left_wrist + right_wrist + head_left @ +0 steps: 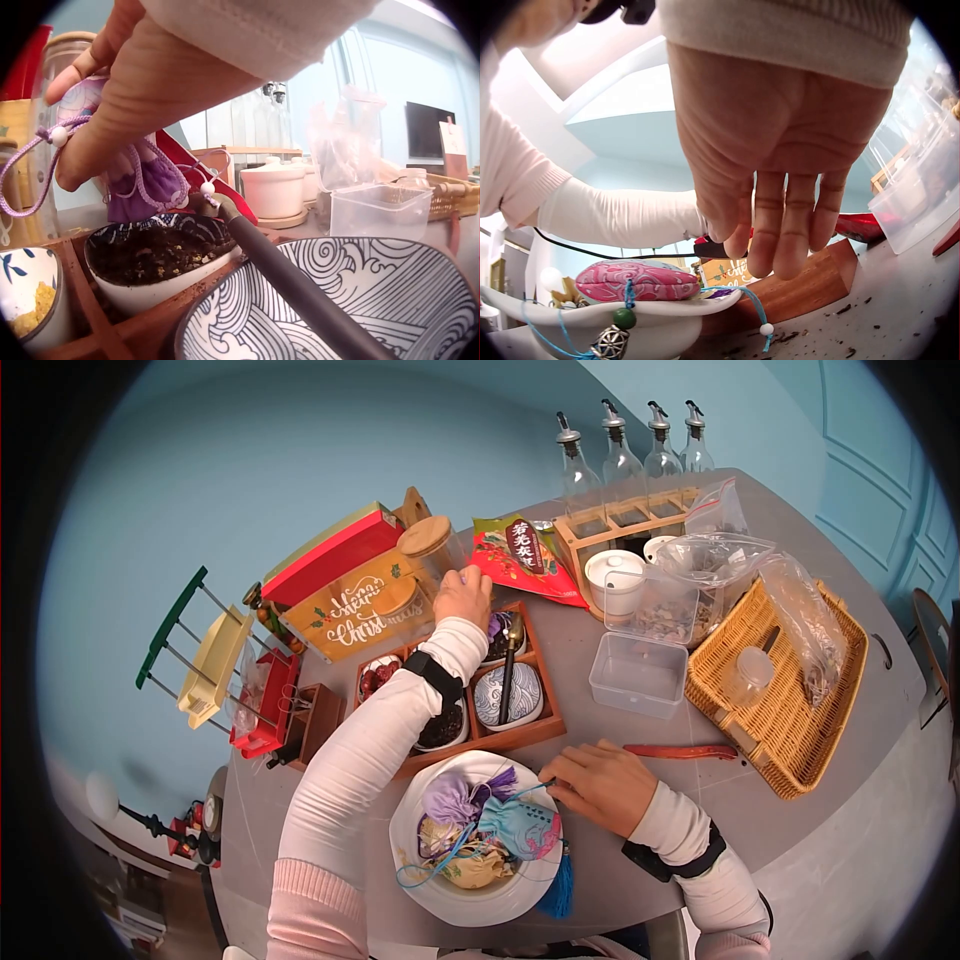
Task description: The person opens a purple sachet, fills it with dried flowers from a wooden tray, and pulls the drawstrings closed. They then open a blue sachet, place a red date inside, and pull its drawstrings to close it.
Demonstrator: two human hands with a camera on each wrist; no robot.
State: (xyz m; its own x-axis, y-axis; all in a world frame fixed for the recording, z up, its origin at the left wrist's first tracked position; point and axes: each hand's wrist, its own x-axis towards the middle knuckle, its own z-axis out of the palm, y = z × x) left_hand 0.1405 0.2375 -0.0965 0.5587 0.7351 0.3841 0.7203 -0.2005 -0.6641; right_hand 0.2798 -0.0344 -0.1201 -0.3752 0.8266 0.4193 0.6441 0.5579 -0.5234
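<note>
My left hand (463, 598) reaches over the far side of a wooden tray (520, 735) of small bowls. It grips a purple drawstring pouch (142, 187) with white beads, just above a bowl of dark bits (157, 259). A dark spoon (300, 292) lies across an empty blue-patterned bowl (525, 695). My right hand (600, 785) rests on the table beside a white plate (410, 860), fingers hanging relaxed (776, 247) and holding nothing. On the plate lie a teal pouch (520, 828), a lilac pouch (450, 798) and a blue beaded cord (761, 315) draped over the rim.
A clear plastic box (640, 675) and a wicker basket (790, 760) stand at the right. A red snack packet (520, 555), a white lidded jar (613, 575) and glass bottles (625, 455) are behind the tray. A Christmas box (355, 610) and a wood-lidded jar (430, 545) stand at the left.
</note>
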